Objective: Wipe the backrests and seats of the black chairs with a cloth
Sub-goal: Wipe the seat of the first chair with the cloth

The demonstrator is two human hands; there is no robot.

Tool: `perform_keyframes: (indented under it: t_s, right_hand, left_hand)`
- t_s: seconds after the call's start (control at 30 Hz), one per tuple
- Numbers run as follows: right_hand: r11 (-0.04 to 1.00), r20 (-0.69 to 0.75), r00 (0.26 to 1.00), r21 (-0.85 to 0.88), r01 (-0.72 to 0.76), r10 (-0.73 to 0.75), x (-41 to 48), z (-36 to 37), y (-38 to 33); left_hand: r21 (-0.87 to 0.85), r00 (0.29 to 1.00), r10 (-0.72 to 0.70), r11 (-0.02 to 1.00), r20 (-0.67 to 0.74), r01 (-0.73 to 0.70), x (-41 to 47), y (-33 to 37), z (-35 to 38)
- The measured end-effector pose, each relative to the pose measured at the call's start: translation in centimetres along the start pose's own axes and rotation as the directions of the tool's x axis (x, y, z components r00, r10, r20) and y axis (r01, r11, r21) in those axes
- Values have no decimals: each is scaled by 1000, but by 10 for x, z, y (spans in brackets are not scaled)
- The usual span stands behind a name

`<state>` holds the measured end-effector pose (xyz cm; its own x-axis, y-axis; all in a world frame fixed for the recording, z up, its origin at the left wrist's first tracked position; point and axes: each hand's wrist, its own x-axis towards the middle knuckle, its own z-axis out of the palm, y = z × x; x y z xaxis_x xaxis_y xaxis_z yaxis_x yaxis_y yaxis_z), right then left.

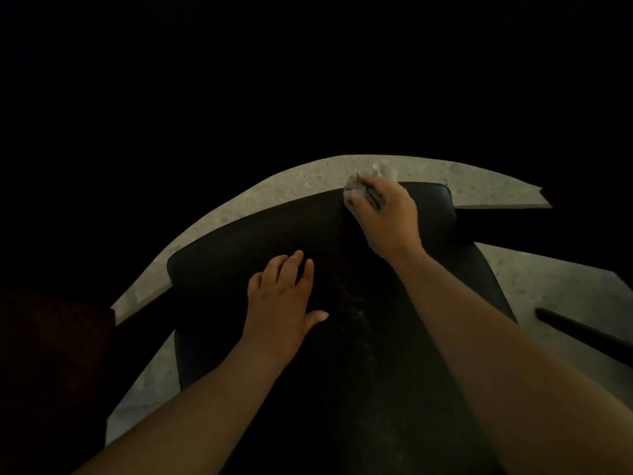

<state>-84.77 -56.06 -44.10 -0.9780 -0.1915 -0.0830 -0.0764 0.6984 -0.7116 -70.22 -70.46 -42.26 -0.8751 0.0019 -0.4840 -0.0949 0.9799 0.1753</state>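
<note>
The left hand (284, 296) lies flat, fingers straight, on the black chair (222, 262), apparently bracing it. Farther out, the right hand (387, 214) grips a crumpled pale cloth (352, 188) at the chair's far edge, above the speckled floor (308, 180). Risk: the cloth may slip over that edge; dim light may leave patches unwiped.

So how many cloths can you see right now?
1. The cloth is bunched in the right hand at the far edge of the black chair. The surroundings are very dark, so others may be hidden.
</note>
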Motion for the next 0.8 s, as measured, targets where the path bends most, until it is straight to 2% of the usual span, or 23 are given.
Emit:
perform_keyframes:
  t_s: [0.07, 0.13, 0.23, 0.37, 0.53, 0.6, 0.67, 0.73, 0.8]
  right_hand:
    - [994, 26, 999, -106, -31, 34, 12, 11, -6]
    - [989, 15, 999, -141, -40, 43, 10, 18, -7]
    - [996, 38, 999, -90, 3, 1, -6, 15, -5]
    - [999, 183, 983, 11, 31, -32, -31, -2, -3]
    - [996, 52, 994, 12, 93, -94, 8, 8, -13]
    - [998, 121, 991, 30, 47, -51, 29, 24, -21]
    - [999, 202, 979, -30, 23, -16, 33, 38, -22]
    - [998, 206, 978, -53, 36, -24, 22, 41, -22]
    - [997, 215, 974, -5, 71, -68, 7, 35, -22]
  left_hand:
    - [1, 1000, -3, 1000, 12, 3, 1, 0, 0]
    - [4, 1000, -6, 1000, 21, 6, 2, 0, 0]
    - [11, 1000, -12, 1000, 8, 12, 2, 1, 1]
    - [-11, 1000, 1, 1000, -1, -1, 1, 1, 1]
    - [-11, 1000, -4, 1000, 16, 5, 1, 0, 1]
    - [-17, 1000, -9, 1000, 28, 10, 1, 0, 0]
    - [-14, 1000, -6, 1000, 21, 6, 1, 0, 0]
    - [-18, 1000, -5, 1000, 12, 6, 1, -1, 2]
    - [-21, 1000, -5, 1000, -5, 5, 1, -2, 4]
